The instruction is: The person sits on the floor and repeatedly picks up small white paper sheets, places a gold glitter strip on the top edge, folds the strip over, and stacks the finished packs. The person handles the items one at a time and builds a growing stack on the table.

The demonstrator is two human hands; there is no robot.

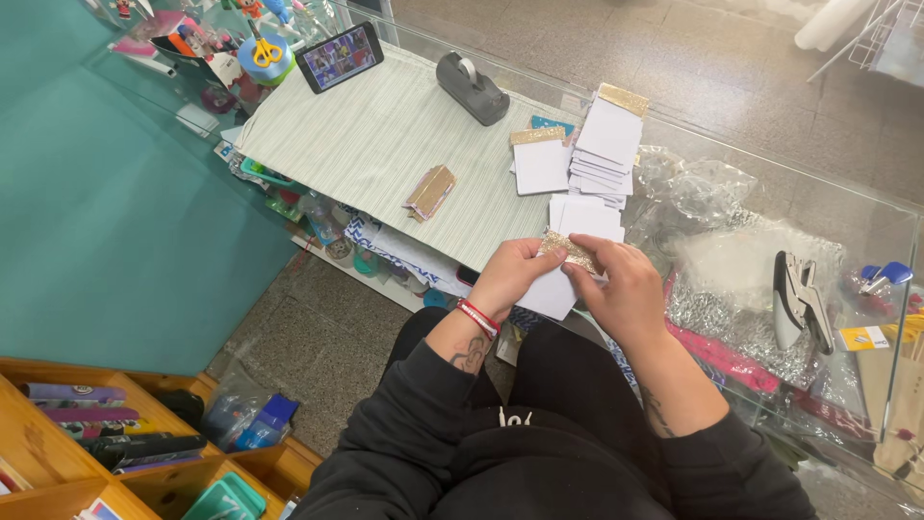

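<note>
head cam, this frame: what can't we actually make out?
- Head view: most of the white card and gold glitter strip hidden by the left hand and right hand.
- Phone screen: too small to tell.
- Clutter beside the yellow scissors: cut off by the top edge.
- Wooden shelf: cut by the frame edges.

Soft, even light fills the scene with only faint shadows. The glass surface [847, 207] reflects pale glare near its right edge, and crumpled clear plastic [707, 193] glints. The centre is sharp; straight lines bow toward the corners, where detail softens slightly.
</note>
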